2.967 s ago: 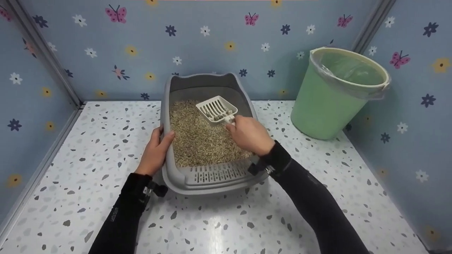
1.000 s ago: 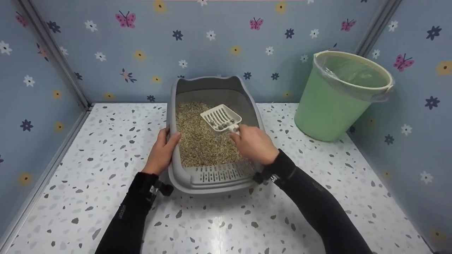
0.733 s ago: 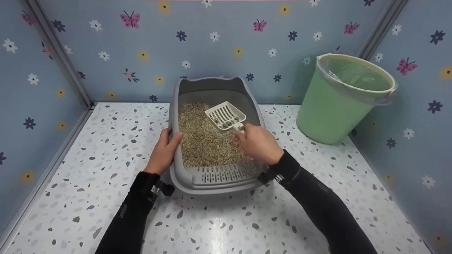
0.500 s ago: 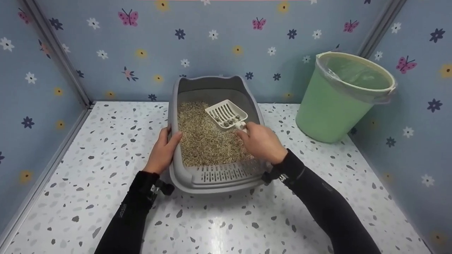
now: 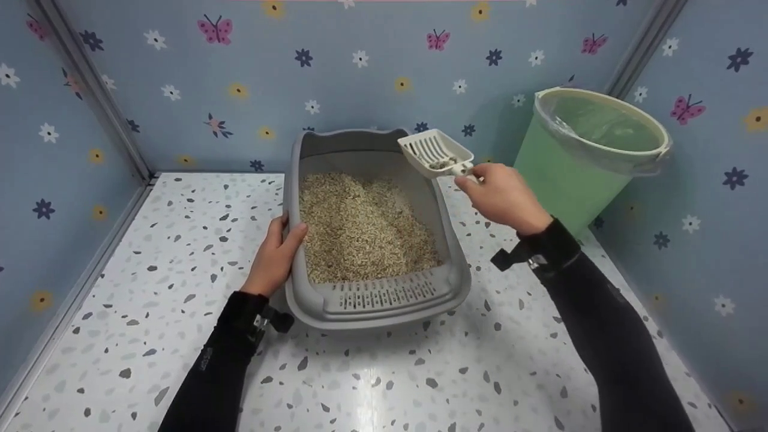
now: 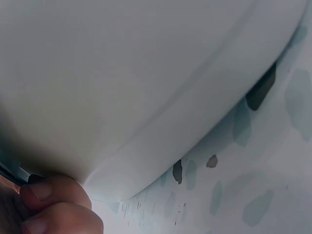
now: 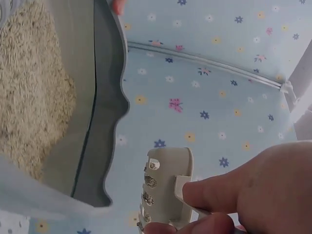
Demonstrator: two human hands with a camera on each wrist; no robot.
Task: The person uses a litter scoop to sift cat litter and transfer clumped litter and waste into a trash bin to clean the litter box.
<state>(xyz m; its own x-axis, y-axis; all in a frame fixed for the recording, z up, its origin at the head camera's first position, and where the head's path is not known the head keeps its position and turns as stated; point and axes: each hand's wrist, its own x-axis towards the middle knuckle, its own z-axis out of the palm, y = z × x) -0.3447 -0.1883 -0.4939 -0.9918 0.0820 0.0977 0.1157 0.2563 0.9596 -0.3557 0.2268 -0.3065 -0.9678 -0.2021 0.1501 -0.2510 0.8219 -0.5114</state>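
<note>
My right hand (image 5: 504, 195) grips the short handle of a cream slotted litter scoop (image 5: 427, 144). Greyish clumps (image 5: 444, 163) lie in the scoop at its handle end. In the head view the scoop overlaps the right rim of the grey litter box (image 5: 312, 306), raised above it. Pale brown pellet litter (image 5: 366, 240) covers the box floor, with a lighter ridge down its middle. My left hand (image 5: 273, 258) holds the box's left side, thumb over the rim. In the left wrist view, curled fingertips (image 6: 58, 200) press under the box's outer wall.
A green bin (image 5: 564, 174) with a clear plastic liner (image 5: 558, 126) stands at the right, partly behind my right hand. Blue walls (image 5: 360, 84) with flowers and butterflies enclose the speckled white floor (image 5: 150, 288). A slotted step forms the box's low front.
My right hand has lifted the scoop with its clumps out of the litter, up and right past the box's right side. The left hand keeps its place on the box.
</note>
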